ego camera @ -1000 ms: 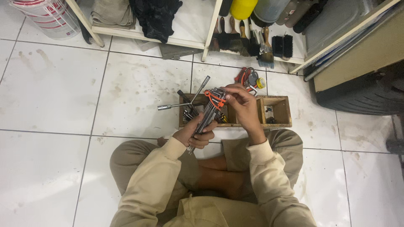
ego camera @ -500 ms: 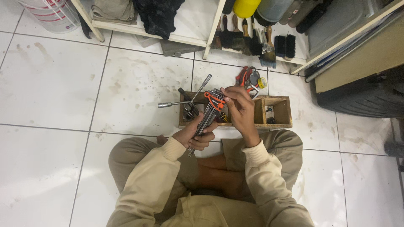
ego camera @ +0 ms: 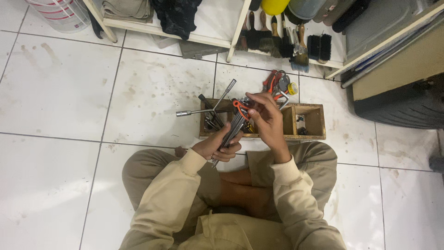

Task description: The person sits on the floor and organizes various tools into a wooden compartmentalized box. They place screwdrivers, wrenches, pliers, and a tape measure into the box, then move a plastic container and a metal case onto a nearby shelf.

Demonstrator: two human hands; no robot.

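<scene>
I sit cross-legged on a white tiled floor. My left hand [ego camera: 215, 147] grips the long shafts of a bundle of metal hex keys [ego camera: 232, 129] held in a red clip. My right hand [ego camera: 264, 116] pinches the top of that bundle at the red clip [ego camera: 240, 108]. The bundle is held just above a wooden compartment box [ego camera: 309, 121] that lies in front of my knees. A cross-shaped metal wrench [ego camera: 206, 110] rests on the box's left end.
Red-handled pliers and small tools [ego camera: 277, 83] lie behind the box. A low white shelf [ego camera: 217, 41] holds brushes [ego camera: 296, 41], folded cloths and a yellow container. A white bucket [ego camera: 60, 14] stands far left, and a dark tyre [ego camera: 407, 106] at right.
The view has shifted slightly. My hands stay on the hex key bundle, with the right fingers working at the clip end.
</scene>
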